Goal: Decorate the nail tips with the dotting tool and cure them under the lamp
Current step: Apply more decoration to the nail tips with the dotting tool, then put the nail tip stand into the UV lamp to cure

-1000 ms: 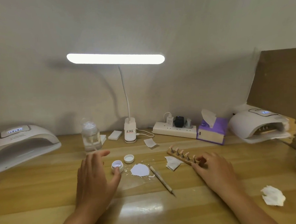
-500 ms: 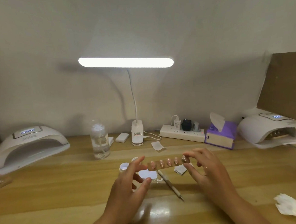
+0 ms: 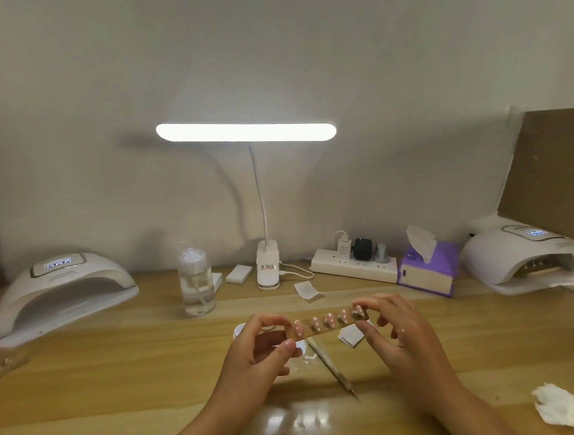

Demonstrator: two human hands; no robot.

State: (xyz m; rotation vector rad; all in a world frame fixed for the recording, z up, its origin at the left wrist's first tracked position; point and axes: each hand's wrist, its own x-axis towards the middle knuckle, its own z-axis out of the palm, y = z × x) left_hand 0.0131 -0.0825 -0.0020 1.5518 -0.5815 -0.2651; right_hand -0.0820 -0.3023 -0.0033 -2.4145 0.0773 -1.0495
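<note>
A pale, bare wall [image 3: 267, 49] backs a wooden tabletop [image 3: 103, 383] with a glossy grain that mirrors the light near its front edge. A white desk lamp [image 3: 245, 132] stands clipped at the back, its long bar lit. At the far left sits a white nail lamp [image 3: 60, 294] with a glowing display, its opening facing the person. A second nail lamp [image 3: 519, 258] sits at the far right in front of a brown cardboard panel [image 3: 554, 171]. Along the back lie a clear pump bottle [image 3: 195, 285], a power strip [image 3: 354, 270] with plugs in it, and a purple tissue box [image 3: 428, 268]. A crumpled tissue [image 3: 559, 409] lies near the front right.

Above the middle of the tabletop, the wooden strip of nail tips [image 3: 323, 325] is held level in the air. The left hand [image 3: 254, 359] pinches its left end between thumb and fingers, and the right hand [image 3: 402, 335] pinches its right end. The dotting tool [image 3: 333, 370] lies flat on the tabletop below, between the hands, touched by neither.
</note>
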